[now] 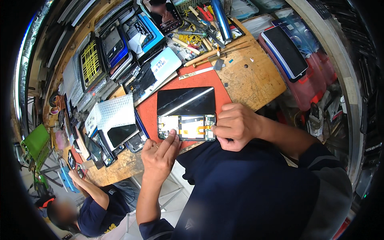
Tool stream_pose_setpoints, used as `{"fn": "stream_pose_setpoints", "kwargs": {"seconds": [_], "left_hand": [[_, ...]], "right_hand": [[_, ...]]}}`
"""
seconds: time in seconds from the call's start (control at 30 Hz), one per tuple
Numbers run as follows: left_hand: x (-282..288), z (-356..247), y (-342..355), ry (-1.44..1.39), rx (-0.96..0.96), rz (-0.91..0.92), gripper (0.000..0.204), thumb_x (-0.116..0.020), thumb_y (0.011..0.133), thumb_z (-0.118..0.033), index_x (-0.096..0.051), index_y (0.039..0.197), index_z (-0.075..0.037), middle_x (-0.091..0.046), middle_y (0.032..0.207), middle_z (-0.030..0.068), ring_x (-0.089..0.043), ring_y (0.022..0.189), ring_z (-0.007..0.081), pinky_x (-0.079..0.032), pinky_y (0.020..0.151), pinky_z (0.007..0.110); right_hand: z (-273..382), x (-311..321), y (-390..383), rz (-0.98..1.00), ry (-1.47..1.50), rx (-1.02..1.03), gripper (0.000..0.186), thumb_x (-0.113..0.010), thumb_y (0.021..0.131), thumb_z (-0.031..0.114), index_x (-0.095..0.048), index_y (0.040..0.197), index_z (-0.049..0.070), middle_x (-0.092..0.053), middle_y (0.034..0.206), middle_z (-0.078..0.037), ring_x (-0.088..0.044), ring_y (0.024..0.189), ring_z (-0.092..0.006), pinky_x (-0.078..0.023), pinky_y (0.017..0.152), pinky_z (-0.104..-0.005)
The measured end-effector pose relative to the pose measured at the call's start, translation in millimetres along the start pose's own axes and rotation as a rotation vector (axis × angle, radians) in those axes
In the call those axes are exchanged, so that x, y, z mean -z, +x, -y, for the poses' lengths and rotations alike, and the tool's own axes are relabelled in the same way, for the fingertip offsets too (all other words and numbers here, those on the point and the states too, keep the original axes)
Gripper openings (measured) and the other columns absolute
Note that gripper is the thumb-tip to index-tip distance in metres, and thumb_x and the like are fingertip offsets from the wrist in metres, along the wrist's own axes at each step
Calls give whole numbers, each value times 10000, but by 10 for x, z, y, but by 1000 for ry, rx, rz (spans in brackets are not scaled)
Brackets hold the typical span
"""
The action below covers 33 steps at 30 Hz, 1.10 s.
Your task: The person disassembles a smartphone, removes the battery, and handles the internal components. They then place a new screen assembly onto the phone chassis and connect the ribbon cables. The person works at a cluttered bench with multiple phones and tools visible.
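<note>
An opened phone (193, 129) lies on the red mat, its inside facing up with a battery area, boards and orange flex cables. A dark glass screen panel (186, 101) sits along its far edge, reflecting a bright streak of light. My left hand (161, 154) holds the phone's near left part, fingertips pressed on the inside; a ring shows on one finger. Curled at the phone's right end, my right hand (237, 127) has its fingertips closed against the edge by an orange cable. Whatever is between those fingertips is hidden.
The red mat (220, 90) covers part of the wooden bench (256, 66). Stacked phone parts (116, 44), tools (200, 28) and a white written-on panel (166, 64) crowd the back. A boxed phone (286, 52) lies right. Another person (94, 208) works at the lower left.
</note>
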<state>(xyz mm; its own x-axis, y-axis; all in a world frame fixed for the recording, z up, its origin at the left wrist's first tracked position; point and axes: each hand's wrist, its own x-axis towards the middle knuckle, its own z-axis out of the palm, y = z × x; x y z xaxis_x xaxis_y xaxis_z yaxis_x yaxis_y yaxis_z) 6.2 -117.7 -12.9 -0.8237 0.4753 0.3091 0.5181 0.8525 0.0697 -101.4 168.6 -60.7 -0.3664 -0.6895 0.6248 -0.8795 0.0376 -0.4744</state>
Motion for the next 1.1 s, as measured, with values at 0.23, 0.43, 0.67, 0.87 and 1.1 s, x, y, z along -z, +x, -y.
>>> {"fn": "stream_pose_setpoints", "kwargs": {"seconds": [0.23,0.43,0.67,0.87,1.1], "left_hand": [[2,-23,-5,9,19,2,272,-890,753,-70,-807,1012,-68,-810,1143,35,-664,667,128,-421,635,320],[-5,-34,-13,3,32,-10,277,-889,752,-68,-810,1017,-65,-811,1142,38,-662,665,132,-428,636,320],[-3,-32,-8,1,29,0,265,-884,763,-65,-808,1017,-56,-810,1137,44,-657,655,131,-423,634,321],[-1,-31,-10,7,20,-1,268,-882,761,-68,-807,1017,-54,-809,1138,48,-666,662,127,-420,633,321],[0,-32,-7,3,20,-3,280,-881,742,-73,-808,1013,-57,-809,1144,51,-666,665,128,-420,629,320]], "right_hand": [[2,-11,-13,-7,-7,-4,250,-696,644,73,-450,629,114,-459,582,-30,-482,516,-252,-384,545,-380],[-6,-20,-8,-15,5,5,242,-697,644,76,-459,633,116,-466,585,-29,-485,518,-253,-391,552,-380],[4,-6,-12,0,-4,-4,239,-700,639,74,-463,636,114,-473,592,-31,-492,525,-257,-398,557,-385],[2,-9,-12,-2,-6,-8,239,-699,634,73,-463,638,112,-476,596,-35,-494,530,-260,-397,556,-388],[5,-5,-3,-6,-12,-2,236,-695,635,72,-462,637,112,-474,593,-36,-495,531,-257,-394,553,-387]]}}
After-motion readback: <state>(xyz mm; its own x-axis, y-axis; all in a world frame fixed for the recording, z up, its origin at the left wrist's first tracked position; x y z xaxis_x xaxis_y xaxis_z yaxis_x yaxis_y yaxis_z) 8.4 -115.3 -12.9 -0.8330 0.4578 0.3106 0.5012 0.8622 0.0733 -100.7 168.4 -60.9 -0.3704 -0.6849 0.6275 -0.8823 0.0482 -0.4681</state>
